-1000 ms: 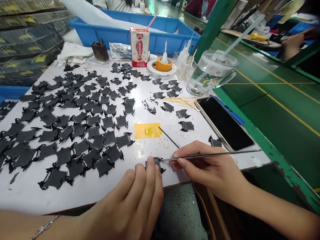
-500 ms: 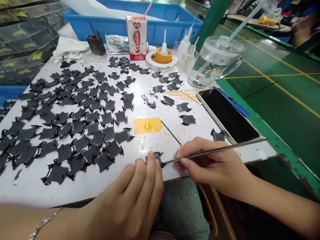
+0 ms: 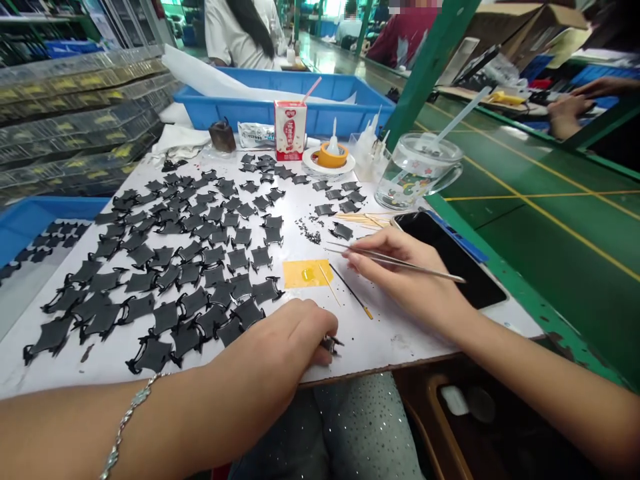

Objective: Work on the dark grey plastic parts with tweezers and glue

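Note:
My left hand (image 3: 287, 350) is closed on a small black plastic part (image 3: 331, 344) at the table's near edge; most of the part is hidden by the fingers. My right hand (image 3: 407, 270) grips metal tweezers (image 3: 400, 260) like a pen. Their thin tips point left, close to a scatter of tiny black pieces (image 3: 313, 236). Whether the tips hold anything is too small to tell. Between the hands lie a yellow sheet (image 3: 294, 275) with a clear wet drop, a toothpick (image 3: 330, 285) and a thin black stick (image 3: 353, 291). Many similar black parts (image 3: 165, 317) cover the left side.
Along the right edge lie a phone (image 3: 463, 267) and a glass mug (image 3: 417, 173) with a straw. Behind stand a drink carton (image 3: 291, 132), orange tape (image 3: 331, 157), dropper bottles (image 3: 369, 150) and a blue bin (image 3: 345, 110). Co-workers sit farther off.
My right hand has lifted the tweezers from the part at my left fingers up toward the tiny pieces. My left fingers have curled around the part. The view has tilted up.

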Motion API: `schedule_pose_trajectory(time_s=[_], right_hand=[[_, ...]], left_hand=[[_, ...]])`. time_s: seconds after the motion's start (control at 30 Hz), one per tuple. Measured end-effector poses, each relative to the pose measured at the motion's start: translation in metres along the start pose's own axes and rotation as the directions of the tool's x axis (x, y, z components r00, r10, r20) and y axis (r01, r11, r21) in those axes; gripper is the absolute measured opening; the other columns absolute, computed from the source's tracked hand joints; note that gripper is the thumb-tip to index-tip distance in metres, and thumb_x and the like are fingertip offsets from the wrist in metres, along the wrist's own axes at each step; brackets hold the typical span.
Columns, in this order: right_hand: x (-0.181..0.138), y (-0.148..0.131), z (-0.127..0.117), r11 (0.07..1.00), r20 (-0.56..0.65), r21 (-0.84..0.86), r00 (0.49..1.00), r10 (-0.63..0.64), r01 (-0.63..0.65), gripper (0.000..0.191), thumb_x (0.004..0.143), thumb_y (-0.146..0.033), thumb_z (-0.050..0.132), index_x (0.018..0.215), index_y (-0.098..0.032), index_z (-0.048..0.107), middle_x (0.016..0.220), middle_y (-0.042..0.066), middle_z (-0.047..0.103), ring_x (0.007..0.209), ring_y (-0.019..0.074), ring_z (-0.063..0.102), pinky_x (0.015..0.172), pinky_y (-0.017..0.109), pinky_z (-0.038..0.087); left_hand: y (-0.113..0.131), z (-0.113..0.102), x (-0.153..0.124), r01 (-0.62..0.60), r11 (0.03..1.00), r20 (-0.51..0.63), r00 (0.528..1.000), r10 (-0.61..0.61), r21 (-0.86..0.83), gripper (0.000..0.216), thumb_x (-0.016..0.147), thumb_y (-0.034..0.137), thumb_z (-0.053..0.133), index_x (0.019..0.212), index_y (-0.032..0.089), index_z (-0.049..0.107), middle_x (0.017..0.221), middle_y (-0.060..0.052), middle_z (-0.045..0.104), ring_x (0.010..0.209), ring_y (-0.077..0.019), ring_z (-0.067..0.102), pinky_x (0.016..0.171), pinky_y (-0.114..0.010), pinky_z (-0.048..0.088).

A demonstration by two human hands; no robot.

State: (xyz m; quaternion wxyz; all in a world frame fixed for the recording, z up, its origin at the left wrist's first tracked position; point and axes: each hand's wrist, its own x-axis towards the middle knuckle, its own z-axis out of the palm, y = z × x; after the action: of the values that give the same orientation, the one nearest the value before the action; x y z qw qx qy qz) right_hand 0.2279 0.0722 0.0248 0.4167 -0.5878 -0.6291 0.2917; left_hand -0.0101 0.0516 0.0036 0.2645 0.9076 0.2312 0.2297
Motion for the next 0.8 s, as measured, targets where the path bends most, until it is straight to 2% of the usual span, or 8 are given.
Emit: schedule_pose_trajectory(time_s=[0.13,0.23,0.3,0.4,0.5,0.57,0.67,0.8], right_hand=[[0.026,0.002,0.014,0.992,-0.017,-0.11,0.998,-0.055,0.053,0.006,0.083,-0.026,0.07,0.086,-0.02,0.068,0.089,0.004,0.073,0.083,0.0197,0.067,0.077,0.035,0.052],[0.033,0.006,0.019,0.994,-0.049,-0.108,0.998,-0.037,0.031,0.005,0.083,-0.025,0.068,0.083,-0.02,0.065,0.085,0.004,0.072,0.077,0.0184,0.065,0.071,0.033,0.049],[0.034,0.009,0.02,0.994,-0.061,-0.106,0.998,-0.019,0.013,0.007,0.082,-0.025,0.068,0.081,-0.02,0.064,0.083,0.004,0.071,0.074,0.0179,0.063,0.068,0.032,0.048],[0.034,0.01,0.02,0.994,-0.062,-0.107,0.998,0.003,-0.009,0.008,0.081,-0.026,0.068,0.08,-0.019,0.064,0.08,0.003,0.07,0.07,0.0172,0.062,0.066,0.032,0.046],[0.035,0.009,0.02,0.994,-0.057,-0.104,0.998,0.023,-0.029,0.009,0.08,-0.027,0.069,0.08,-0.02,0.065,0.079,0.003,0.07,0.069,0.0169,0.061,0.065,0.031,0.046],[0.036,0.007,0.02,0.994,-0.051,-0.098,0.998,0.038,-0.043,0.009,0.08,-0.028,0.069,0.08,-0.02,0.065,0.079,0.003,0.07,0.07,0.0171,0.061,0.065,0.031,0.046],[0.036,0.006,0.019,0.995,-0.041,-0.081,0.997,0.063,-0.066,0.009,0.081,-0.028,0.068,0.079,-0.02,0.065,0.078,0.003,0.071,0.068,0.0168,0.061,0.064,0.031,0.046],[0.036,0.005,0.018,0.995,-0.034,-0.051,0.996,0.087,-0.089,0.006,0.08,-0.025,0.068,0.077,-0.019,0.066,0.078,0.004,0.072,0.066,0.0162,0.06,0.062,0.031,0.045]], left_hand=[[0.003,-0.01,0.002,-0.122,0.99,0.118,0.986,0.114,0.065,0.04,0.091,0.004,0.043,0.129,0.018,0.045,0.105,-0.007,0.06,0.088,-0.02,0.057,0.077,-0.03,0.053],[0.007,-0.013,0.005,-0.194,0.968,0.152,0.974,0.17,0.157,0.04,0.087,0.003,0.047,0.125,0.015,0.05,0.101,-0.009,0.057,0.083,-0.0211,0.053,0.072,-0.031,0.052],[0.007,-0.012,0.006,-0.203,0.964,0.155,0.972,0.177,0.174,0.034,0.085,0.003,0.05,0.117,0.013,0.055,0.099,-0.009,0.055,0.082,-0.0219,0.052,0.072,-0.033,0.052],[0.003,-0.009,0.007,-0.209,0.965,0.152,0.971,0.185,0.157,0.025,0.085,0.002,0.05,0.107,0.011,0.057,0.104,-0.013,0.056,0.095,-0.0259,0.053,0.086,-0.039,0.052],[-0.002,-0.007,0.005,-0.204,0.97,0.146,0.972,0.185,0.134,0.029,0.085,0.002,0.05,0.113,0.01,0.055,0.114,-0.016,0.055,0.119,-0.0314,0.049,0.103,-0.043,0.047],[-0.005,-0.007,0.003,-0.2,0.971,0.158,0.971,0.179,0.131,0.033,0.084,0.002,0.051,0.117,0.009,0.054,0.12,-0.017,0.054,0.13,-0.0342,0.043,0.11,-0.045,0.044],[-0.006,-0.005,0.002,-0.204,0.97,0.153,0.971,0.183,0.134,0.032,0.085,0.004,0.052,0.116,0.009,0.054,0.12,-0.018,0.055,0.133,-0.0356,0.042,0.11,-0.046,0.045],[-0.007,-0.002,0.002,-0.195,0.971,0.116,0.977,0.18,0.134,0.027,0.086,0.003,0.051,0.112,0.012,0.054,0.116,-0.016,0.058,0.128,-0.0312,0.047,0.106,-0.045,0.049]])
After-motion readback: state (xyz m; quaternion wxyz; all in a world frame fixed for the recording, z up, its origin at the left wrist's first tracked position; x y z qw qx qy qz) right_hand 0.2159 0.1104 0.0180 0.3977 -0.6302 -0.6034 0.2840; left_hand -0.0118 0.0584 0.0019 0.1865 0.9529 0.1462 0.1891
